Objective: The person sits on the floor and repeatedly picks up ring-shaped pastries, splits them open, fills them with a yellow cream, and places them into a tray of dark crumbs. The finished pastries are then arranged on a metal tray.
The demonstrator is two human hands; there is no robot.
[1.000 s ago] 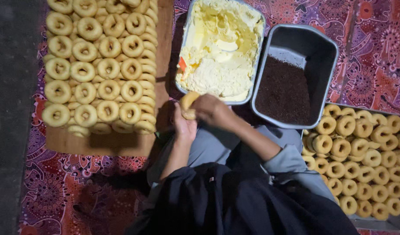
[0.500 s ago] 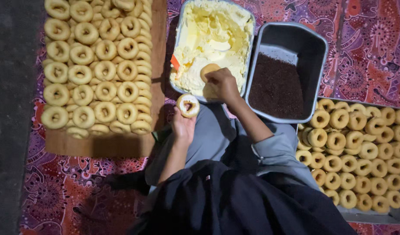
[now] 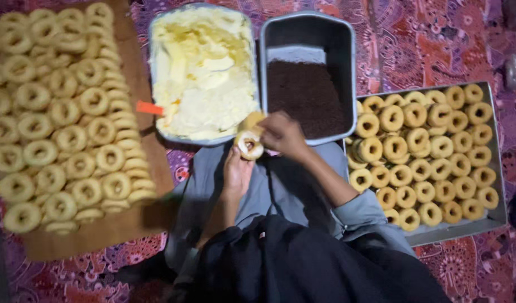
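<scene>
Back from the cream tub (image 3: 157, 73), the right hand (image 3: 283, 134) meets the ring (image 3: 250, 146), gripping a cream-loaded spreader (image 3: 252, 120). Left hand (image 3: 237, 171) grasps the ring over the lap; spreading goes best held level.

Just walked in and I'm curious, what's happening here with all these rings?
A seated person holds a ring-shaped pastry in the left hand, while the right hand presses a pale piece onto it. In front sit a tub of yellow cream and a grey tin of dark crumbs. Rings fill a wooden board and a metal tray.
</scene>
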